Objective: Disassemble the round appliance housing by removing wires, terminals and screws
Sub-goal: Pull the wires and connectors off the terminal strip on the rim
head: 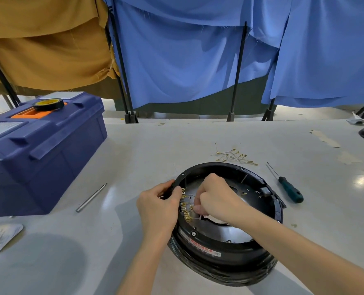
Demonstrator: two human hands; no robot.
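Note:
A round black appliance housing (pixel 236 250) lies open side up on the white table in front of me. My left hand (pixel 158 206) grips its left rim, fingers curled over the edge. Inside the left wall runs a row of brass terminals (pixel 185 206) with thin white wires. My right hand (pixel 216 198) reaches into the housing and pinches a thin wire (pixel 201 217) beside those terminals. A screw (pixel 193 233) sits on the near rim. A bundle of removed wires with brass ends (pixel 234 156) lies on the table behind the housing.
A green-handled screwdriver (pixel 288 188) lies right of the housing. A slim metal tool (pixel 90 198) lies to the left, near a blue toolbox (pixel 38 150) with a tape roll (pixel 48 104) on top. A white packet (pixel 1 237) sits at the near left. Blue and tan cloths hang behind.

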